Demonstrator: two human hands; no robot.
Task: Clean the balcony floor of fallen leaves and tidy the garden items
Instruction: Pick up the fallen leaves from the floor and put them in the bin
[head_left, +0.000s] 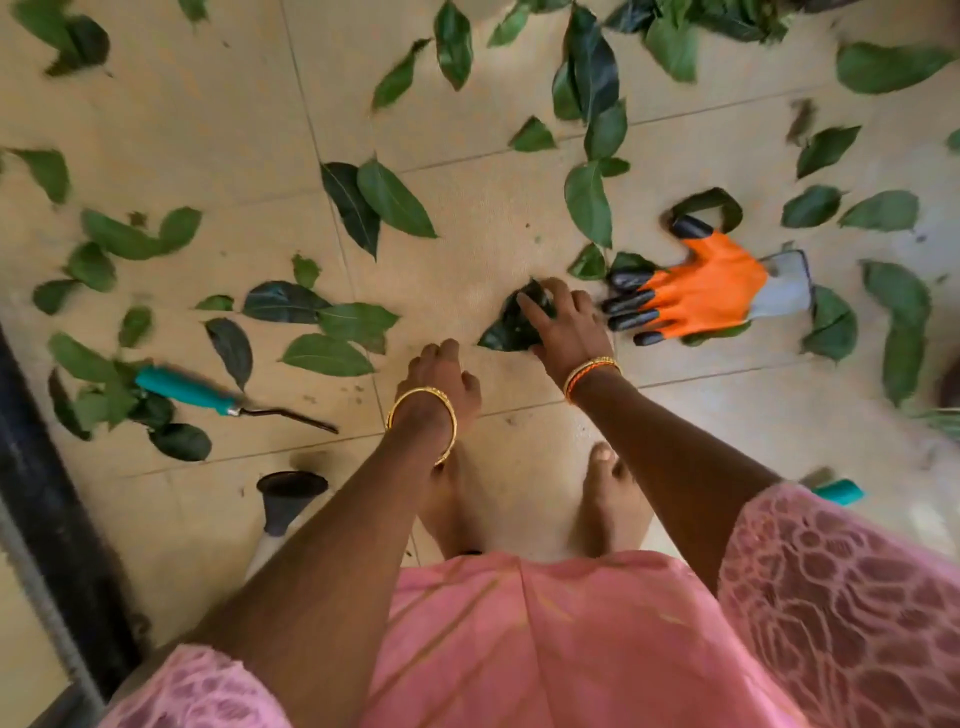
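A: Where is the right hand (563, 325)?
B: Just left of the orange glove (698, 291), its fingers curled around a dark leaf (511, 325) on the tiled floor (467, 218).
A: And the left hand (444, 379)?
B: Below-left of the glove, loosely curled, holding nothing.
A: Other leaves?
B: Scattered around the glove; 1 teal-handled tool (208, 392) lies far left.

No readable text anywhere in view.

The orange rubber-coated garden glove with black fingertips (701, 288) at right of centre, the teal-handled metal hand tool (208, 392) at lower left and the beige floor tiles (156, 104) carry no legible label, brand, number or sign; the picture is also motion-blurred.
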